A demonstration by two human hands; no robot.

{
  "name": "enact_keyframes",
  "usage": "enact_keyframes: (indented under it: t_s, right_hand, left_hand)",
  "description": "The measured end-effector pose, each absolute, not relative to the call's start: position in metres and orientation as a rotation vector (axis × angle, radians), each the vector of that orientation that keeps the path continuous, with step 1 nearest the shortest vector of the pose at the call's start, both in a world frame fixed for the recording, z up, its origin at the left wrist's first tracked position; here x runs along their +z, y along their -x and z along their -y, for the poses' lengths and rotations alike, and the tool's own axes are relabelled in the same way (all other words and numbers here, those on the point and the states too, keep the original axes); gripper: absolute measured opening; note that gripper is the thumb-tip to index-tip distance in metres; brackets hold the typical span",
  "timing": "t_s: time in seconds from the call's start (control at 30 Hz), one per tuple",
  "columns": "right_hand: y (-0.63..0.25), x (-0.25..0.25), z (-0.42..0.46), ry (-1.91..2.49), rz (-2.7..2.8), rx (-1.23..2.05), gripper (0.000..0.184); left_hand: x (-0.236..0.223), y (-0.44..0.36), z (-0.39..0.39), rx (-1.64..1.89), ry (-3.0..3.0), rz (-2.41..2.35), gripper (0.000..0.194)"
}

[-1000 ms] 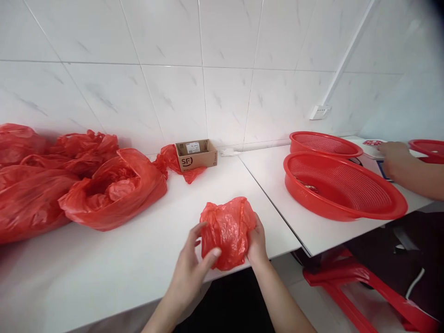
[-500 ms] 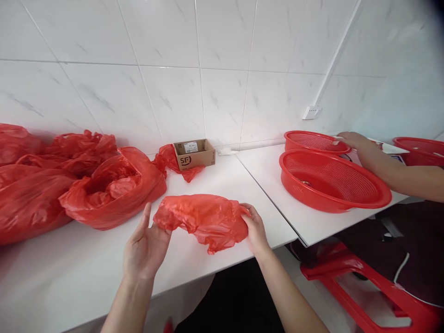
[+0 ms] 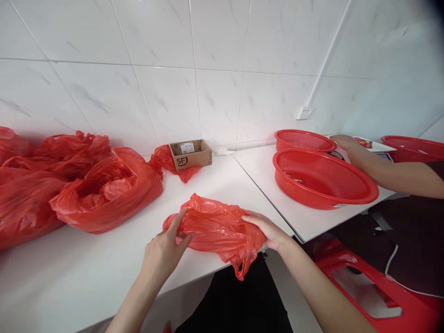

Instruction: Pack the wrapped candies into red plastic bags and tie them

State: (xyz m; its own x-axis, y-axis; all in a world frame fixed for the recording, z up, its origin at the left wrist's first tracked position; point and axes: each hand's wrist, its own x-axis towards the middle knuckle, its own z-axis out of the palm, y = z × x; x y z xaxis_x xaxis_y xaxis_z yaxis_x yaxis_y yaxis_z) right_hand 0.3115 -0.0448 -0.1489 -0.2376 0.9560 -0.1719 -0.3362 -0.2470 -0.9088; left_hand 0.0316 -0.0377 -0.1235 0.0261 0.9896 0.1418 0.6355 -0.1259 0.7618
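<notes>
A crumpled red plastic bag (image 3: 218, 229) hangs between my hands over the front edge of the white table (image 3: 114, 263). My right hand (image 3: 265, 226) grips its right end, thumb on top and the other fingers hidden behind the film. At the bag's left end, my left hand (image 3: 164, 247) has thumb and index finger spread apart against the plastic; its remaining fingers are partly hidden. One loop of the bag droops below the table edge. To the left sits a large open red bag (image 3: 145, 189) with more crumpled red plastic inside.
More full red bags (image 3: 27, 199) lie at far left. A small cardboard box (image 3: 190, 155) stands near the wall. On the right are red plastic baskets (image 3: 322, 199), a co-worker's arm (image 3: 378, 166) reaching behind them, and a red stool (image 3: 367, 277) below.
The plastic bag has been turned and spread, its loop now hanging lower. My left hand has rotated and moved right, onto the bag. My right hand has shifted slightly right.
</notes>
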Motion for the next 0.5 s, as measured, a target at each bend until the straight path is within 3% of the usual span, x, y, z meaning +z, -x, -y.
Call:
enact_keyframes:
  t_s: [0.1,0.17,0.27,0.33,0.43,0.5]
  right_hand:
    - [-0.313,-0.143,0.050,1.060,1.035,1.664,0.034]
    - [-0.319,-0.138,0.052,1.126,1.162,1.646,0.036]
    - [-0.335,-0.131,0.051,1.251,1.428,1.563,0.036]
    - [-0.344,-0.124,0.050,1.401,1.560,1.367,0.037]
    - [-0.340,-0.107,0.056,1.606,1.608,0.744,0.036]
    - [-0.322,-0.093,0.066,1.538,1.625,0.381,0.028]
  left_hand:
    - [-0.115,-0.036,0.036,1.131,-1.877,-1.627,0.017]
    - [-0.108,-0.029,0.031,1.282,-1.999,-1.651,0.007]
    - [-0.098,-0.013,0.023,1.326,-2.063,-1.581,0.018]
    - [-0.093,-0.005,0.022,1.101,-1.838,-1.384,0.026]
    - [-0.091,-0.007,0.024,0.803,-1.286,-1.078,0.032]
    - [-0.092,-0.017,0.026,0.826,-0.973,-0.973,0.028]
